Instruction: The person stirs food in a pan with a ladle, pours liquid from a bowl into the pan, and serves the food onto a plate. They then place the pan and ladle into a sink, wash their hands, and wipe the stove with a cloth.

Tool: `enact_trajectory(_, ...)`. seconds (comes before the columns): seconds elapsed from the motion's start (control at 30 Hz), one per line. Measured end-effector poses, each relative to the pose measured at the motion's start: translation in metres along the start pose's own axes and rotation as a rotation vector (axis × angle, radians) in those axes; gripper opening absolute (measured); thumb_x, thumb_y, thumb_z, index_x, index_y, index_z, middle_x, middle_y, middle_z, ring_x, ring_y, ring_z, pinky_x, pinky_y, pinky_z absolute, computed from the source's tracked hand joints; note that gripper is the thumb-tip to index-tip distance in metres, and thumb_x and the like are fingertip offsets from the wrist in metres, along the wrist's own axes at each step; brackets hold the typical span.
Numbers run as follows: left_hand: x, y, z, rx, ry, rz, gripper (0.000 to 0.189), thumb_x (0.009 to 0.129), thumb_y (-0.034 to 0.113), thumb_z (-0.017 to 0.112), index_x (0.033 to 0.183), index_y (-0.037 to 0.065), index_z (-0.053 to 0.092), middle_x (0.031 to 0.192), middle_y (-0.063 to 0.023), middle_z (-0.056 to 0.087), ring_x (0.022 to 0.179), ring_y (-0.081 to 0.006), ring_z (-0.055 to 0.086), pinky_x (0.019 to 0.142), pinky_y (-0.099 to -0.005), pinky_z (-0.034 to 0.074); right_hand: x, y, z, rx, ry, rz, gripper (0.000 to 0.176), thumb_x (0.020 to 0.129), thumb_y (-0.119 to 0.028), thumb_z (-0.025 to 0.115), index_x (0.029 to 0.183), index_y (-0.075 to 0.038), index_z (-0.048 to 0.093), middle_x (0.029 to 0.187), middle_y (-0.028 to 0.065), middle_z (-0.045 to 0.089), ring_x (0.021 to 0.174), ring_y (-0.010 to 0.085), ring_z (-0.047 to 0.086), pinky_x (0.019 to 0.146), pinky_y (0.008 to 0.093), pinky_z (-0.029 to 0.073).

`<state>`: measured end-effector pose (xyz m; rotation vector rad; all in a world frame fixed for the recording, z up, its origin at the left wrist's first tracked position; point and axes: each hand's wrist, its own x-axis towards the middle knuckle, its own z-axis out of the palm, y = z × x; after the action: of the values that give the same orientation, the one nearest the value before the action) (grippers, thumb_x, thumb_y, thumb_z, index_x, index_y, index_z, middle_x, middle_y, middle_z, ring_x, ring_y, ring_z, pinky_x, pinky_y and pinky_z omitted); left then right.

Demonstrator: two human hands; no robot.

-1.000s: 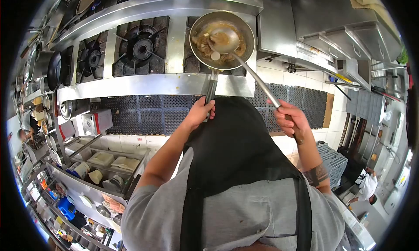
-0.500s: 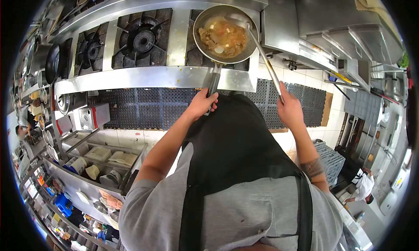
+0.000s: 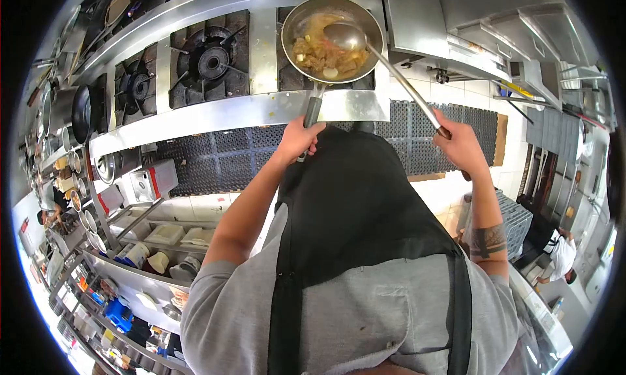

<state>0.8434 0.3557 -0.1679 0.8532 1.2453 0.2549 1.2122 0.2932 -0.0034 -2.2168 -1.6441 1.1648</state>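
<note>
My left hand (image 3: 299, 139) is wrapped round the dark handle (image 3: 313, 109) of a frying pan (image 3: 287, 44). The pan sits over the right-hand burner of the stove, with brown, chunky food (image 3: 321, 60) in liquid inside it. In my right hand (image 3: 460, 142) is the handle end of a long metal ladle (image 3: 405, 85). Its bowl (image 3: 344, 36) is inside the pan, in the upper middle, at the food's surface.
Two unused-looking burners (image 3: 212, 62) (image 3: 135, 83) lie left of the pan. A steel counter (image 3: 417, 23) adjoins on the right. Food containers (image 3: 164, 235) stand at the lower left. Another person (image 3: 559, 256) is at the far right.
The ladle's bowl has come up and shows more fully, tilted differently in the pan. My right hand has moved right. The food has shifted towards the pan's near side, and the whole view has shifted slightly.
</note>
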Motion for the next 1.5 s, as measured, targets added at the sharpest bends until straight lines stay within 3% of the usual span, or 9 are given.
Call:
enact_trajectory(0.13,0.003,-0.004,0.003,0.048,0.076,0.056,0.035,0.095,0.030,0.073,0.106,-0.001,0.060,0.070,-0.0058,0.060,0.053,-0.0142,0.060,0.048,-0.0316,0.051,-0.012,-0.016,0.019,-0.151,0.170,-0.123,0.062,0.088,-0.007,0.066,0.148,-0.011,0.056,0.076,0.0182,0.054,0.069,0.0304,0.060,0.075,0.0397,0.053)
enact_trajectory(0.4,-0.006,0.001,0.008,0.165,0.160,0.049,0.034,0.095,0.031,0.072,0.101,0.000,0.060,0.068,-0.0051,0.061,0.052,-0.0138,0.060,0.048,-0.0316,0.050,-0.068,-0.026,0.021,-0.017,-0.073,0.086,0.063,0.086,-0.005,0.069,0.147,-0.012,0.059,0.075,0.0115,0.059,0.067,0.0229,0.053,0.074,0.0306,0.051)
enact_trajectory(0.63,0.002,-0.008,-0.003,0.290,0.213,0.112,0.043,0.092,0.034,0.070,0.109,-0.005,0.064,0.073,-0.0164,0.069,0.055,-0.0228,0.070,0.057,-0.0389,0.058,-0.045,0.010,0.054,-0.244,0.266,-0.164,0.067,0.087,-0.005,0.068,0.152,-0.015,0.054,0.083,0.0173,0.063,0.075,0.0376,0.067,0.071,0.0492,0.053)
enact_trajectory(0.87,0.007,-0.015,-0.004,0.288,0.198,0.161,0.044,0.092,0.035,0.071,0.104,-0.006,0.062,0.072,-0.0167,0.068,0.056,-0.0229,0.070,0.056,-0.0381,0.058,0.012,0.016,0.090,-0.190,0.438,-0.245,0.063,0.086,-0.003,0.066,0.148,-0.014,0.058,0.082,0.0220,0.064,0.075,0.0424,0.065,0.074,0.0482,0.053)
enact_trajectory(1.0,0.006,-0.012,-0.005,0.278,0.179,0.151,0.043,0.093,0.035,0.071,0.103,-0.005,0.061,0.071,-0.0151,0.068,0.056,-0.0218,0.070,0.055,-0.0373,0.057,-0.002,0.000,0.078,0.167,0.239,0.075,0.064,0.087,-0.005,0.070,0.149,-0.014,0.058,0.076,0.0168,0.059,0.066,0.0249,0.058,0.072,0.0367,0.052)
enact_trajectory(1.13,0.004,-0.011,-0.006,0.230,0.155,0.124,0.035,0.094,0.032,0.074,0.098,0.000,0.059,0.072,-0.0065,0.063,0.055,-0.0135,0.061,0.051,-0.0307,0.053,-0.023,-0.006,0.041,-0.124,0.283,0.013,0.065,0.088,-0.007,0.072,0.151,-0.014,0.055,0.076,0.0140,0.058,0.065,0.0191,0.051,0.070,0.0315,0.050)
enact_trajectory(1.27,0.002,-0.009,-0.005,0.212,0.148,0.126,0.034,0.095,0.031,0.074,0.098,0.001,0.059,0.072,-0.0054,0.063,0.055,-0.0122,0.061,0.051,-0.0296,0.052,-0.035,-0.016,0.031,-0.203,0.245,-0.062,0.062,0.090,-0.007,0.066,0.150,-0.010,0.055,0.094,0.0254,0.068,0.084,0.0422,0.069,0.079,0.0473,0.053)
enact_trajectory(1.4,0.006,-0.014,-0.004,0.189,0.158,0.127,0.036,0.093,0.032,0.072,0.097,-0.002,0.060,0.069,-0.0100,0.066,0.056,-0.0169,0.066,0.052,-0.0336,0.054,-0.045,-0.036,0.047,-0.321,0.193,-0.067,0.061,0.089,-0.004,0.065,0.148,-0.004,0.054,0.094,0.0292,0.067,0.085,0.0481,0.067,0.079,0.0526,0.053)
enact_trajectory(1.5,0.005,-0.012,-0.001,0.177,0.175,0.098,0.036,0.093,0.032,0.072,0.096,-0.002,0.059,0.069,-0.0103,0.066,0.057,-0.0174,0.067,0.054,-0.0342,0.054,-0.054,-0.052,0.048,0.038,0.108,0.080,0.064,0.089,-0.003,0.066,0.151,-0.004,0.052,0.076,0.0152,0.064,0.062,0.0281,0.065,0.060,0.0420,0.053)
